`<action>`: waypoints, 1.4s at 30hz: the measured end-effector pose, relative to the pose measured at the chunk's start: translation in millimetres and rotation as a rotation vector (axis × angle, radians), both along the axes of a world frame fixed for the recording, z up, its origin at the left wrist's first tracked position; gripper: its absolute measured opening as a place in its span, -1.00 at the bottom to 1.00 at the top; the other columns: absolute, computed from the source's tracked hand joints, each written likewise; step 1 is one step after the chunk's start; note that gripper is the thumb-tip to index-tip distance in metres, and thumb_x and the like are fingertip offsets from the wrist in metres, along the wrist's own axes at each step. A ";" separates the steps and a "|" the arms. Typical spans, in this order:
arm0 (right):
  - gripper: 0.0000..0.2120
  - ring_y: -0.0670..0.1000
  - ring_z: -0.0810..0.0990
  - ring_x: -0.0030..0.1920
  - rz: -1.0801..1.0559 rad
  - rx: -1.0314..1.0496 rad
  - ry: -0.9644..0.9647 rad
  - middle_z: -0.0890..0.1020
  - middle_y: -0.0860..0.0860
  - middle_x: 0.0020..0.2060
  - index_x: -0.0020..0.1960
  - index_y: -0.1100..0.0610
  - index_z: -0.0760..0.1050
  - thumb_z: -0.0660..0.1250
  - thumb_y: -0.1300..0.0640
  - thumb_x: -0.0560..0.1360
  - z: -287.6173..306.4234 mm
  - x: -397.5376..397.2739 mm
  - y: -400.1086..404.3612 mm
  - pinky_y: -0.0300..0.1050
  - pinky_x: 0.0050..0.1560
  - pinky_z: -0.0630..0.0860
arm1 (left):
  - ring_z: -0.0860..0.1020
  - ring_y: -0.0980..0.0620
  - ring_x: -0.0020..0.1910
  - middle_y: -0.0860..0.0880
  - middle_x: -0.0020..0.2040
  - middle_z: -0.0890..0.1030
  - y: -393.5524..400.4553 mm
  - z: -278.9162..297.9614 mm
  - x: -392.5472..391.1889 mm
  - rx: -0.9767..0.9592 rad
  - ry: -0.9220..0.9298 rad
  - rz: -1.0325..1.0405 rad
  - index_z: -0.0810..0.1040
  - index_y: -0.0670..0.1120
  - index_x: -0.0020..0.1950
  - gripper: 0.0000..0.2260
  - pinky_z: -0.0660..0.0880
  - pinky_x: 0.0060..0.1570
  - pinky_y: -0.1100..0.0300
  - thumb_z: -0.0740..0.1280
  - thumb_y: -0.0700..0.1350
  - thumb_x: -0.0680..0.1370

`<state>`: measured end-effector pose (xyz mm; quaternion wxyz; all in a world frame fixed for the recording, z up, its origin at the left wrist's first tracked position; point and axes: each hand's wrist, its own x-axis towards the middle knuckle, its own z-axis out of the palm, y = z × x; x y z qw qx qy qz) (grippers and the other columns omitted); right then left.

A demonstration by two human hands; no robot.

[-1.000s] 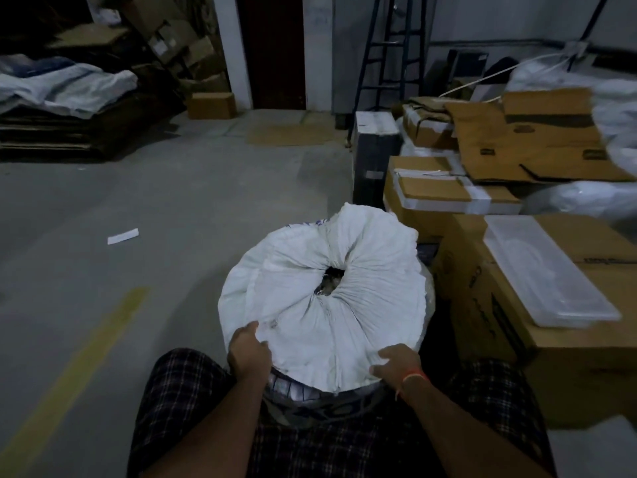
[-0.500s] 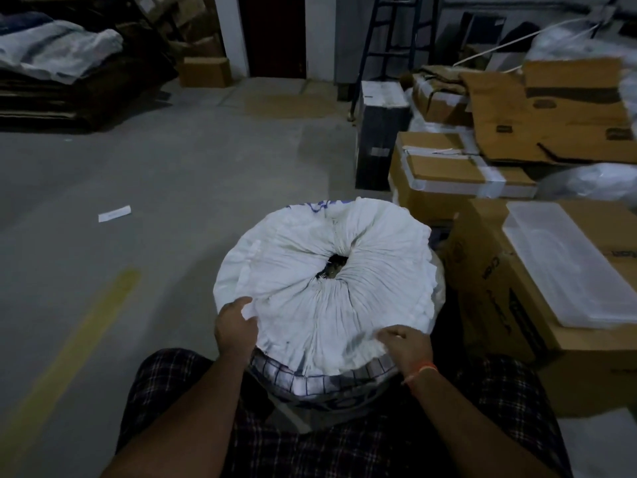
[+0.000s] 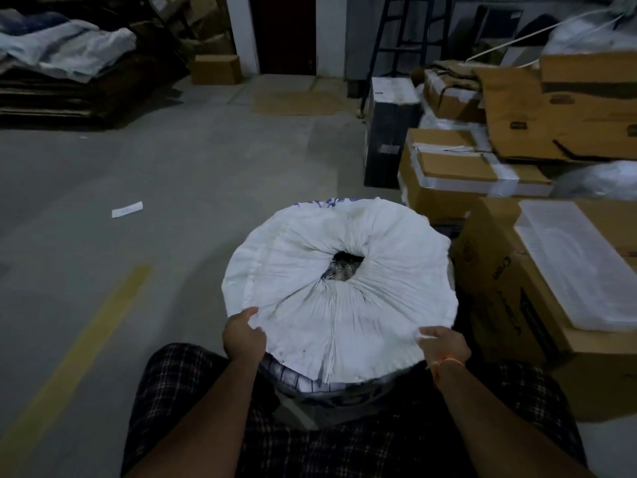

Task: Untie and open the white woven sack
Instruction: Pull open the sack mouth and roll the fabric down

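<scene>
The white woven sack [image 3: 386, 305] stands upright on the floor between my knees. Its top fabric is folded outward into a wide round collar, with a small dark hole [image 3: 346, 266] at the centre where some contents show. My left hand [image 3: 243, 336] grips the collar's near-left edge. My right hand [image 3: 444, 343], with an orange thread on the wrist, holds the near-right edge. No tie or string is visible.
Cardboard boxes [image 3: 517, 305] are stacked close on the right, one with a clear plastic lid [image 3: 579, 263] on top. A black box [image 3: 389, 132] and a ladder [image 3: 400, 36] stand behind them. Grey floor with a yellow stripe [image 3: 79, 339] and a paper slip [image 3: 127, 209] lies left.
The collar of the sack has spread wider and flatter, and the centre hole has grown a little. Both hands have slid outward along the near edge.
</scene>
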<state>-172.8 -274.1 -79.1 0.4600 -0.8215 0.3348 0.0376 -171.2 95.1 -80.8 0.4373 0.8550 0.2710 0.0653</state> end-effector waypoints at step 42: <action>-0.85 0.04 0.35 0.46 1.066 -0.492 -0.289 0.56 0.08 0.32 0.04 -0.04 0.73 0.46 0.12 0.51 128.6 250.6 68.3 0.01 0.49 0.13 | 0.69 -0.23 0.20 -0.22 0.14 0.74 2.1 46.2 155.8 -0.473 0.162 -0.165 0.75 -0.12 -0.03 -0.80 0.58 0.37 -0.13 0.64 -0.30 0.40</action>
